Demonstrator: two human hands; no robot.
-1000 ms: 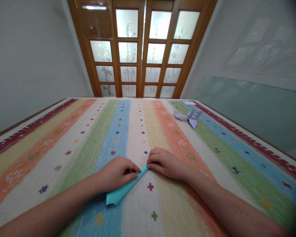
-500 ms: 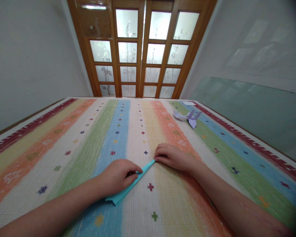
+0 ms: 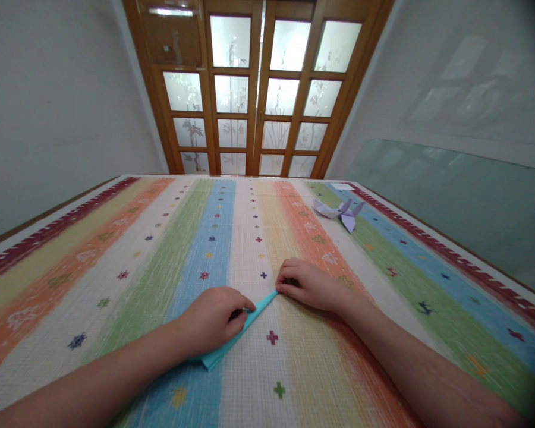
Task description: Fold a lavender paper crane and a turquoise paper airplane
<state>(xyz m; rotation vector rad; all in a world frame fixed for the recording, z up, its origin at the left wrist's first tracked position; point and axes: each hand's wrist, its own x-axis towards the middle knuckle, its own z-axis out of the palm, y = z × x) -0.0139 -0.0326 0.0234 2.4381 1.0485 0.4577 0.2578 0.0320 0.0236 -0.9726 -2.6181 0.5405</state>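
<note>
A narrow folded piece of light blue paper (image 3: 258,311) lies on the striped mat (image 3: 129,279), running from near left to far right. My left hand (image 3: 211,318) presses down on its near half with the fingers curled over it. My right hand (image 3: 310,285) pinches the far tip against the mat. Most of the paper's middle is hidden under my left hand.
A purple folded paper figure (image 3: 341,211) lies on the mat at the far right. Wooden doors with frosted glass (image 3: 254,89) stand behind the mat. A glass pane (image 3: 455,196) leans along the right wall.
My right hand slid away along the paper toward its far tip, and the paper now looks narrower and longer. My left hand stayed in place.
</note>
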